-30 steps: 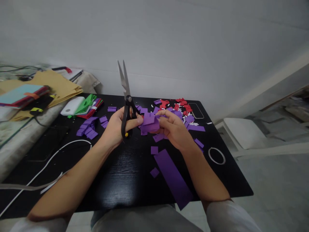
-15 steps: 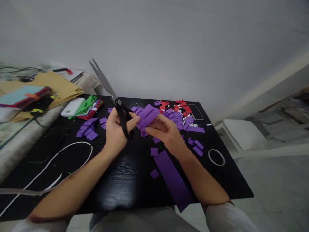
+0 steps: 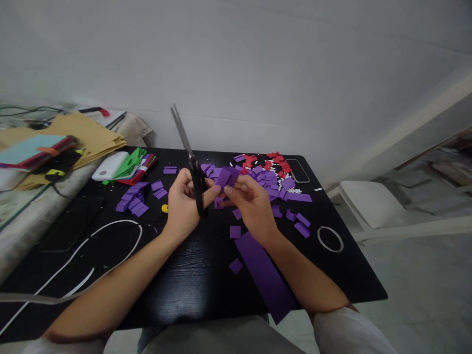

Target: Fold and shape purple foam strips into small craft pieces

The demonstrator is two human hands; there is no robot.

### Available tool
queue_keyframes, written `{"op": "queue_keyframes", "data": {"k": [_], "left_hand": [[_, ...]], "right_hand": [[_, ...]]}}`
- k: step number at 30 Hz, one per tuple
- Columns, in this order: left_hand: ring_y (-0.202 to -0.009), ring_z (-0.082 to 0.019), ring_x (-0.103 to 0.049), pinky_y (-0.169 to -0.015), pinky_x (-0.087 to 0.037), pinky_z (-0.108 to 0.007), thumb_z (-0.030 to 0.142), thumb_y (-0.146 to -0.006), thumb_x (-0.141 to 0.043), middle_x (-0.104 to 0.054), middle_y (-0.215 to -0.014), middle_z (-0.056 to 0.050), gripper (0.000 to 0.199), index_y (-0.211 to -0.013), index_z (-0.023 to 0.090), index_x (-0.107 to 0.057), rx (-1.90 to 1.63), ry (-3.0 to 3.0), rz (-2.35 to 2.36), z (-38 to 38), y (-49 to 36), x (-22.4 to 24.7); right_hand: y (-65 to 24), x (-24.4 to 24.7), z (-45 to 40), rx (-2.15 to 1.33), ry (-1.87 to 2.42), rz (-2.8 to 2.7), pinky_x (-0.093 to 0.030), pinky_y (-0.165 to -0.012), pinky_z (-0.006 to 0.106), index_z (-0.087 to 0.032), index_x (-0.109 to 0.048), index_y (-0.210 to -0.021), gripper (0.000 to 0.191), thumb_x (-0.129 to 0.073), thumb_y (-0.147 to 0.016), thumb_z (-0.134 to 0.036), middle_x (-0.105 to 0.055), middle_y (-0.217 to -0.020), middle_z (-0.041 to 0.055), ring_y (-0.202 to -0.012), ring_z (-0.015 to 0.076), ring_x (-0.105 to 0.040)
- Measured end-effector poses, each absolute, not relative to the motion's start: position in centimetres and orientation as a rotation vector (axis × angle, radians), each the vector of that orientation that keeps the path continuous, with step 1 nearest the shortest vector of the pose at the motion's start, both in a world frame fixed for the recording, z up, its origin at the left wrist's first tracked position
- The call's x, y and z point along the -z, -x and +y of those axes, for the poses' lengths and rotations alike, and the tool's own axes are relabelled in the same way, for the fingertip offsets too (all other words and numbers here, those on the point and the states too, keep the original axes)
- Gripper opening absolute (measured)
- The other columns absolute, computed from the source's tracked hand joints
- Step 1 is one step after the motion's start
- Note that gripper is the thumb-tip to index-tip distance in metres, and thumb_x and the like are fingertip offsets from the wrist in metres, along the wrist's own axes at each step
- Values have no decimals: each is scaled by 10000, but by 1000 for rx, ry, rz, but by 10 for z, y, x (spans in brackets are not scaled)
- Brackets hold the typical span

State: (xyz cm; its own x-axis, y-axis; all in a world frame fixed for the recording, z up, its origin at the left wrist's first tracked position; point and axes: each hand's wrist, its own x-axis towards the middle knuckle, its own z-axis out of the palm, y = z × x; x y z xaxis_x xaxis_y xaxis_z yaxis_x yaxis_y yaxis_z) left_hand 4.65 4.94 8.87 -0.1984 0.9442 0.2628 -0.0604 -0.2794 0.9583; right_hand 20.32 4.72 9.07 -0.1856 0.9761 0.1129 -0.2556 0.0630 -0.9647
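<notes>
My left hand (image 3: 187,201) has black-handled scissors (image 3: 184,135) hooked on it, blades pointing up and away. Its thumb and fingers also pinch a small purple paper piece (image 3: 226,177). From the other side, my right hand (image 3: 254,204) grips the same piece, its fingertips close to the left thumb. Under my right forearm lies a long purple strip (image 3: 263,275), reaching past the table's front edge. Two small purple squares (image 3: 235,232) rest beside it. Behind my hands is a heap of cut purple pieces (image 3: 267,179).
On the black table (image 3: 180,280) are red scraps (image 3: 282,164), a ring (image 3: 331,239), a white cable (image 3: 73,253), stacked purple pieces (image 3: 132,198) and a green paper bundle (image 3: 131,163). Brown envelopes (image 3: 88,132) lie far left; a white chair (image 3: 370,204) stands right.
The scissors have swung to the right and stand more upright. The purple paper between my hands is turned and looks folded. My left hand has shifted slightly right, and a yellow object shows beside it.
</notes>
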Motion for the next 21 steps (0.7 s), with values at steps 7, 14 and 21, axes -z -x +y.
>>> {"op": "queue_keyframes", "data": {"k": [7, 14, 21], "left_hand": [[-604, -132, -602, -573, -478, -283, 322, -684, -922, -677, -754, 30, 421, -767, 241, -518, -1544, -1327, 1161, 49, -43, -94], [-670, -163, -672, -610, -506, -268, 455, -787, -858, -665, -749, 22, 385, -810, 225, -550, -1460, -1179, 1073, 56, -30, -93], [-577, -111, -568, -534, -435, -224, 317, -600, -956, -632, -683, 29, 402, -744, 180, -607, -1159, -1040, 1023, 54, -23, -111]], "right_hand": [[-204, -90, 50, -1317, 868, -1247, -688, -853, 397, -252, -782, -976, 241, -891, -812, -391, -808, -899, 5, -803, 188, -776], [-217, -85, 51, -292, 817, -1635, -641, -825, 344, -317, -826, -1027, 188, -683, -1001, -197, -770, -972, 25, -915, 187, -744], [-219, -76, 57, 172, 600, -1788, -628, -799, 284, -270, -768, -1205, 314, -650, -1002, -62, -728, -1009, 42, -878, 150, -722]]}}
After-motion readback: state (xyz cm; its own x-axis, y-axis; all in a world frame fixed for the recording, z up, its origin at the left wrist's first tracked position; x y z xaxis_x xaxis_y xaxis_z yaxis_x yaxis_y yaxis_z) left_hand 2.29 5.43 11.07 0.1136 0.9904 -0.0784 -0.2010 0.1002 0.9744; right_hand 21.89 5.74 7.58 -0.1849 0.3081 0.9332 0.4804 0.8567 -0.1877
